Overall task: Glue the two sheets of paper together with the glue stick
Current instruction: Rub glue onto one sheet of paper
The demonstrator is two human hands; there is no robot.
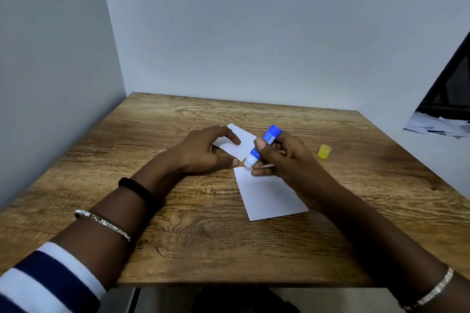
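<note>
A: Two sheets of white paper on the wooden counter [178, 236]. Where do they sit against the glue stick [264, 146]?
B: The far sheet [243, 141] lies just behind and left of it. The near sheet [267, 195] lies just in front of it, toward the person. Whether the sheets touch under the stick, cannot tell.
A: The stick itself?
B: Blue barrel, tilted. White end down at the near sheet's far edge, blue end up and rightward. Contact with the paper unclear.
A: Hands?
B: The right hand [279, 157] grips the barrel, thumb and fingers curled round it. The left hand [203, 152], left of the stick, is loosely spread and holds nothing. Its forefinger lies over the far sheet, and its thumb tip is near the stick's white end.
A: Cap?
B: The yellow cap [324, 151] stands on the counter right of the stick, apart from both sheets.
</note>
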